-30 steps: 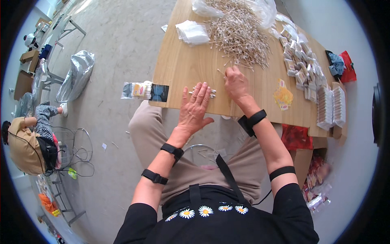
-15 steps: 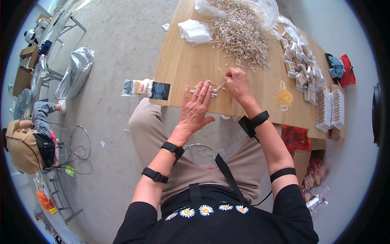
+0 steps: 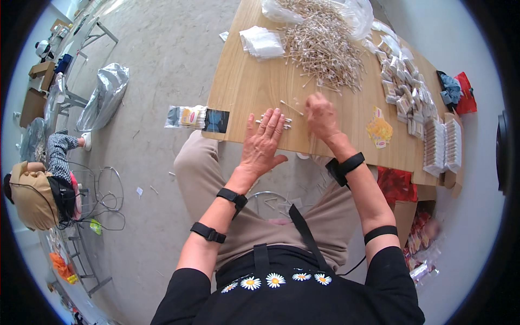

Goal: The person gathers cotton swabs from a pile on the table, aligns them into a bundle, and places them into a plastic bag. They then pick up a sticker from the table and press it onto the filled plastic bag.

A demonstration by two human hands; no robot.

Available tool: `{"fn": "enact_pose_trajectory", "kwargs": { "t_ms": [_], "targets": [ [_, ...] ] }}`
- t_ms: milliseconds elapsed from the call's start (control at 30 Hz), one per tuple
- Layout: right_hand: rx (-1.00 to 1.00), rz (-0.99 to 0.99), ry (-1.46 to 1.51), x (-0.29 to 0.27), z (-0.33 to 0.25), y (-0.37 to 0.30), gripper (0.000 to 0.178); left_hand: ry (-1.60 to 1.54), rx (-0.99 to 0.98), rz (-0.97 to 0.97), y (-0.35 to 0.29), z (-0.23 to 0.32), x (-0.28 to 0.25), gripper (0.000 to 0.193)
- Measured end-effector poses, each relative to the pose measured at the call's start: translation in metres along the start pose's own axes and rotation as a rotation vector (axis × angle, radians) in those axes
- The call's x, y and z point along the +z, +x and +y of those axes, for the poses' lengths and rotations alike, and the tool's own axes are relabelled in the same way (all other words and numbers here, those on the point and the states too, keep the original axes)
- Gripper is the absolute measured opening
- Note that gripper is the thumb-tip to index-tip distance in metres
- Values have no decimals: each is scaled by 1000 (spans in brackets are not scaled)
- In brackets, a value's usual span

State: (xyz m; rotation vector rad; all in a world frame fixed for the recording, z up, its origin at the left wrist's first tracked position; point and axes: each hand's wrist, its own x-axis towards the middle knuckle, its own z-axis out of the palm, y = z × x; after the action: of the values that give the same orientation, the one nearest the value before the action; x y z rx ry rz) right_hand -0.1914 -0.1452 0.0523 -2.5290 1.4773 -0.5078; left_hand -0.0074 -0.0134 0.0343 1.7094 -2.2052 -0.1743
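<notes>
My left hand [image 3: 264, 142] lies flat near the table's front edge, fingers extended, over a small group of cotton swabs [image 3: 287, 123] whose tips poke out beside the fingers. To its right, my right hand [image 3: 322, 116] hovers at or just over the wood with its fingers curled and slightly blurred; whatever may be in them is hidden. Between the hands lies a single cotton swab [image 3: 292, 108], slanted and apart from both. Beyond them is a large heap of loose cotton swabs [image 3: 325, 51]. Left of my left hand, a clear packet of swabs [image 3: 192, 117] overhangs the table's edge.
A stack of clear bags [image 3: 261, 42] lies left of the heap. Yellow cards [image 3: 379, 129] rest right of my right hand. Many packed swab packets [image 3: 403, 89] and neat packet rows [image 3: 433, 146] line the right side. Another person [image 3: 40, 195] sits at far left.
My right hand has shifted slightly right and down, away from the swabs by its fingertips. One swab now lies loose between the hands. The left hand stays flat in place.
</notes>
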Motion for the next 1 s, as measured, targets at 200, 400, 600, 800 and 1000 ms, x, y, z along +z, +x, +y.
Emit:
{"fn": "enact_pose_trajectory", "kwargs": {
  "t_ms": [200,400,600,800,1000],
  "targets": [
    [188,157,3,-1,3,3,11,-12,-10,4,0,0,1,124],
    [223,45,226,13,-18,-3,11,11,-2,4,0,1,1,122],
    [125,58,225,13,-26,-5,6,15,-15,5,0,0,1,123],
    [53,121,206,20,-40,-3,4,-9,6,20,1,0,2,124],
    [-113,39,284,26,-42,-9,4,-25,-2,36,1,-1,6,124]
  ]
}}
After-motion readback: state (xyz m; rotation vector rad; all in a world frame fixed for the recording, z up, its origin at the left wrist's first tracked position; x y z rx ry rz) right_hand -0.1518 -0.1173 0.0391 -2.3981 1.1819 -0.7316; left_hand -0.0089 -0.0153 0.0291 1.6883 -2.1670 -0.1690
